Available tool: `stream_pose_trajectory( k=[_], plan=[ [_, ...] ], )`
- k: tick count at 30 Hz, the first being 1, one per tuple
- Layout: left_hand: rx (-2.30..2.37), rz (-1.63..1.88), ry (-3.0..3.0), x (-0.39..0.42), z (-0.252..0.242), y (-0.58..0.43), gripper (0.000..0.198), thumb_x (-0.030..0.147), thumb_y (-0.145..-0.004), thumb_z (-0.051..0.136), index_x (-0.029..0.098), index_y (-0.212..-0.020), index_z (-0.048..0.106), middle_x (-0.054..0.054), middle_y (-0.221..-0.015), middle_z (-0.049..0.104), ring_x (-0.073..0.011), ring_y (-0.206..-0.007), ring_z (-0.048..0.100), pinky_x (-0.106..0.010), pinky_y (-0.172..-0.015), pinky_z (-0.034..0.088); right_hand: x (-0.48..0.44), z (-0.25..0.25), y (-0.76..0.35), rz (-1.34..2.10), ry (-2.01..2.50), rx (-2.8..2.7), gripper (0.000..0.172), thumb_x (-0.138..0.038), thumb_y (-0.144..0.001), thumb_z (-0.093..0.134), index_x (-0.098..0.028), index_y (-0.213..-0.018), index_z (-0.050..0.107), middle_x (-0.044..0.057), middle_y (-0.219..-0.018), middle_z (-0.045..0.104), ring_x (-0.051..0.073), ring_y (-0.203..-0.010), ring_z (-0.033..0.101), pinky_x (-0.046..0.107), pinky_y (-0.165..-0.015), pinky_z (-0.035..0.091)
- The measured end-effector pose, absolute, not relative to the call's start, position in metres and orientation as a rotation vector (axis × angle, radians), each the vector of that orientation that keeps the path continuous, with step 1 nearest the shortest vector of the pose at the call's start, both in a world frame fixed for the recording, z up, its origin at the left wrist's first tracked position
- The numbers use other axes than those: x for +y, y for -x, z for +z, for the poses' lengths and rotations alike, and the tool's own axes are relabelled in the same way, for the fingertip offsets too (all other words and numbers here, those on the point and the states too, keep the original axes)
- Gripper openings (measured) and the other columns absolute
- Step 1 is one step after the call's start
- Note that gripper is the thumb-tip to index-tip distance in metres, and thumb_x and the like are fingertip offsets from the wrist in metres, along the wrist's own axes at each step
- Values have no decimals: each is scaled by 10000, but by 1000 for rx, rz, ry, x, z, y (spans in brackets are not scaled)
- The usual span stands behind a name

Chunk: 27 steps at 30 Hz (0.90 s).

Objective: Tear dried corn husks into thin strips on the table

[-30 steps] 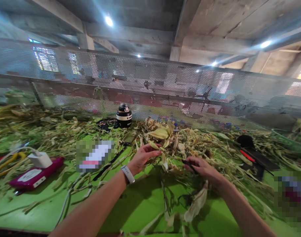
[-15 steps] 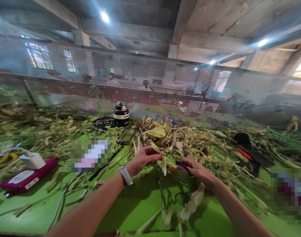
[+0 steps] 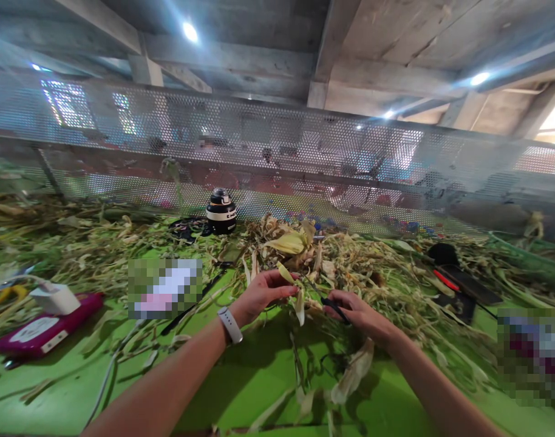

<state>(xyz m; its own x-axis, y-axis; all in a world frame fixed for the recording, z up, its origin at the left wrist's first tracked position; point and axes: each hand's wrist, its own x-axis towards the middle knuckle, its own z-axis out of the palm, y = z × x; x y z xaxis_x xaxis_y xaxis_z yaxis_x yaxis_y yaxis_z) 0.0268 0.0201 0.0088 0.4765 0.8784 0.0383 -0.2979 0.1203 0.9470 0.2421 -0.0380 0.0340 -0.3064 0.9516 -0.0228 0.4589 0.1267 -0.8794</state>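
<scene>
My left hand, with a pale band on its wrist, pinches a strip of yellowish corn husk; part of the strip sticks up above the fingers and part hangs below. In my right hand are dark-handled scissors, fingers closed round the handles. Their blades point up and left toward the husk strip, too small to tell whether they touch it. Behind both hands lies a heap of dried husks with a broad yellow-green husk on top. A loose pale husk lies in front of my right hand.
On the green table, a magenta power strip carries a white charger at left. A black bottle stands at the back before a perforated metal panel. A dark device with a red stripe sits at right.
The whole view shifts slightly left. Both hands keep nearly the same pose, the left on the husk strip and the right on the scissors.
</scene>
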Motion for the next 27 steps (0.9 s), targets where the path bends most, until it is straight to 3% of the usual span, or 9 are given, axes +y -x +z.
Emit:
stream_pose_trajectory(
  k=[11,27],
  plan=[
    [621,968,-1137,21,9,-26,355,229,-538,801,154,-868,694,-41,-782,695,-122,-682,625,-196,-598,456,-43,41,-235,1103,1323,-1821,377,-530,-706,576,-173,-641,476,-41,-590,415,98,-555,373,210,-479,302],
    [616,970,-1150,21,9,-26,361,237,-528,806,162,-864,700,-38,-767,696,-117,-682,622,-202,-618,460,-38,31,-243,1112,1358,-1818,321,-453,-712,605,-168,-654,469,-58,-585,375,86,-542,329,202,-474,244]
  ],
)
